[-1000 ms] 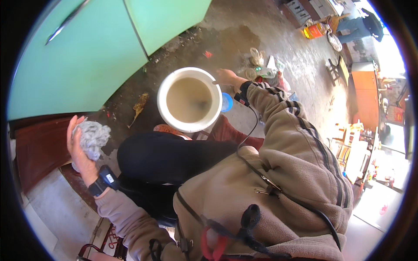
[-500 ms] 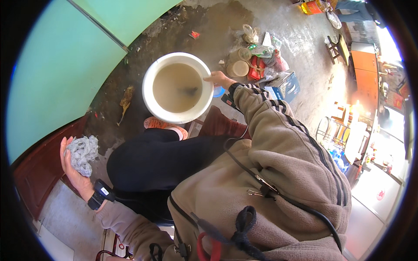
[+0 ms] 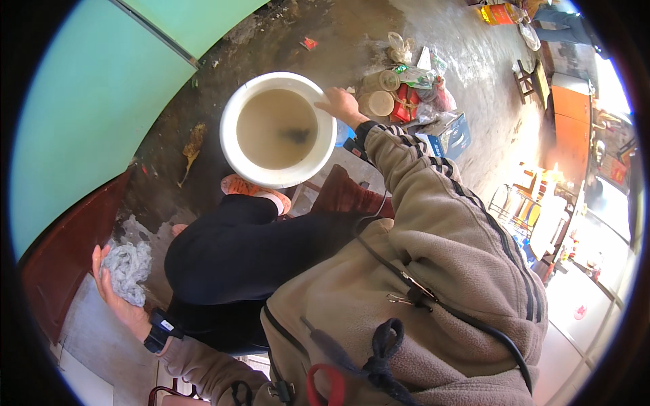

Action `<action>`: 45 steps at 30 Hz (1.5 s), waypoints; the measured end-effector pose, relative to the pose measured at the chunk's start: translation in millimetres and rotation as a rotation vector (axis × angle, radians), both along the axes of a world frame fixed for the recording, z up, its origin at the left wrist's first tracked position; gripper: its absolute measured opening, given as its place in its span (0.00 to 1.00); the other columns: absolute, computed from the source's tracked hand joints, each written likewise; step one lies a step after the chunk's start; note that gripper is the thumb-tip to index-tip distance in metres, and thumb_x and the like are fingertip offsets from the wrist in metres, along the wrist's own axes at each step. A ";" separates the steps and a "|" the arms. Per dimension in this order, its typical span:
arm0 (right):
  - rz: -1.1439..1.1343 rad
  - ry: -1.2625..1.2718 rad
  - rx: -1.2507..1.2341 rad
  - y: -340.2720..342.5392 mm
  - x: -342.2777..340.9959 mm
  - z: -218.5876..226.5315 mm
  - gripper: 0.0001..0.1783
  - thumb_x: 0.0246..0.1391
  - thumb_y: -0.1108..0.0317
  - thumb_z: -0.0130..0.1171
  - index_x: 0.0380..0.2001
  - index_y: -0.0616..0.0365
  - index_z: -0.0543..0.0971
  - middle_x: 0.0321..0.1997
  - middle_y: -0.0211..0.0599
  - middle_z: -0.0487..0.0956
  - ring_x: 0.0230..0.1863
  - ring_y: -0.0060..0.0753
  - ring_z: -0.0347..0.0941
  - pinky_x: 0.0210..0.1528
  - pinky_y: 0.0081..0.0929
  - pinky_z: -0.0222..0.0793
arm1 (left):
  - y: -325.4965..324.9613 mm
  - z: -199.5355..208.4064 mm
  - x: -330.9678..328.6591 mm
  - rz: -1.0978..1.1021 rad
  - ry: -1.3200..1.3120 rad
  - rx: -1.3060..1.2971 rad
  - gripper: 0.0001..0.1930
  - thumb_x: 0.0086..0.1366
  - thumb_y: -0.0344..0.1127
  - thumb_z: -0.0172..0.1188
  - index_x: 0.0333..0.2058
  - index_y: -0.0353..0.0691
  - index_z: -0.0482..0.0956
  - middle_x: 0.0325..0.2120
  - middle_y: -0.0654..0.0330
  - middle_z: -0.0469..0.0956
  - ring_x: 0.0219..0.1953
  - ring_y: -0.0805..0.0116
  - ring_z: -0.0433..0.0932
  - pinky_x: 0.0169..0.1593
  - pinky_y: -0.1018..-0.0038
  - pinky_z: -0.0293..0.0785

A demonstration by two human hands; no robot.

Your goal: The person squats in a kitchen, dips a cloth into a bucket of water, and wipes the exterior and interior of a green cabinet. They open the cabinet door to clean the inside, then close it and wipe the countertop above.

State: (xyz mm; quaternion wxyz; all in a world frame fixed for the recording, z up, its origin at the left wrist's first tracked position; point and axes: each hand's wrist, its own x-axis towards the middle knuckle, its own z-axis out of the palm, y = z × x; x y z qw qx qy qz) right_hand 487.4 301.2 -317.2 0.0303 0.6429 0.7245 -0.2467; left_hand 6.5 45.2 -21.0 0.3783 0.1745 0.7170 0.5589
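Note:
A white round basin (image 3: 231, 145) with murky brownish water (image 3: 267, 128) in it is at the upper middle, in front of my knees. A dark blurry patch shows in the water toward the right side. My right hand (image 3: 340, 106) grips the basin's right rim, its thumb side over the edge. At the far left, well apart from the basin, my left hand (image 3: 120, 303) holds a wet-looking, crumpled light-grey cloth (image 3: 128, 269). The cloth rests against the palm and the fingers reach up along its left side.
Green panels (image 3: 95, 101) and a dark red wooden board (image 3: 71, 264) border the left. Right of the basin lie plastic tubs (image 3: 376, 103), bags and a blue box (image 3: 455, 134). A small stool (image 3: 533, 82) stands farther right. Below the basin is an orange shoe (image 3: 240, 184).
My left hand has come lower in the picture with the cloth. The basin looks slightly larger and higher, with my right hand still on its rim. The whole view has shifted a little.

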 end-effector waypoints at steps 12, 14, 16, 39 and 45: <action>-0.280 -0.238 -0.144 -1.7 -41.5 4.2 0.50 0.30 0.51 0.71 0.59 0.53 0.60 0.52 0.45 0.69 0.52 0.50 0.69 0.48 0.42 0.71 | -3.1 -9.1 -6.5 -0.047 0.028 -0.010 0.23 0.64 0.36 0.43 0.56 0.34 0.65 0.52 0.51 0.67 0.54 0.60 0.67 0.57 0.67 0.63; -0.172 -0.157 -0.045 -2.5 -40.5 13.1 0.52 0.30 0.57 0.70 0.61 0.52 0.57 0.54 0.46 0.68 0.57 0.50 0.64 0.55 0.42 0.65 | -4.2 -7.2 -5.1 -0.047 0.019 -0.008 0.23 0.64 0.36 0.43 0.56 0.35 0.65 0.52 0.51 0.67 0.54 0.60 0.67 0.57 0.67 0.64; 0.018 -0.143 0.151 -5.1 -35.4 23.8 0.48 0.32 0.61 0.69 0.59 0.53 0.58 0.57 0.49 0.67 0.62 0.51 0.59 0.61 0.45 0.58 | -5.5 -5.4 -2.2 -0.031 0.031 0.001 0.23 0.63 0.36 0.44 0.56 0.34 0.65 0.51 0.51 0.67 0.53 0.60 0.67 0.56 0.67 0.64; 0.906 -0.351 -0.452 -8.7 -80.3 -0.9 0.30 0.39 0.57 0.63 0.51 0.47 0.75 0.46 0.43 0.76 0.55 0.47 0.68 0.56 0.40 0.62 | -8.1 2.9 7.5 -0.046 0.103 0.002 0.24 0.63 0.35 0.43 0.57 0.32 0.64 0.51 0.52 0.68 0.52 0.63 0.69 0.56 0.69 0.64; 0.850 -0.089 -0.400 -45.9 -70.1 -7.6 0.33 0.39 0.60 0.64 0.53 0.47 0.71 0.53 0.42 0.71 0.56 0.48 0.67 0.52 0.44 0.67 | -7.6 3.7 10.8 -0.011 0.043 0.007 0.24 0.62 0.35 0.44 0.57 0.32 0.64 0.50 0.52 0.69 0.51 0.63 0.70 0.57 0.69 0.64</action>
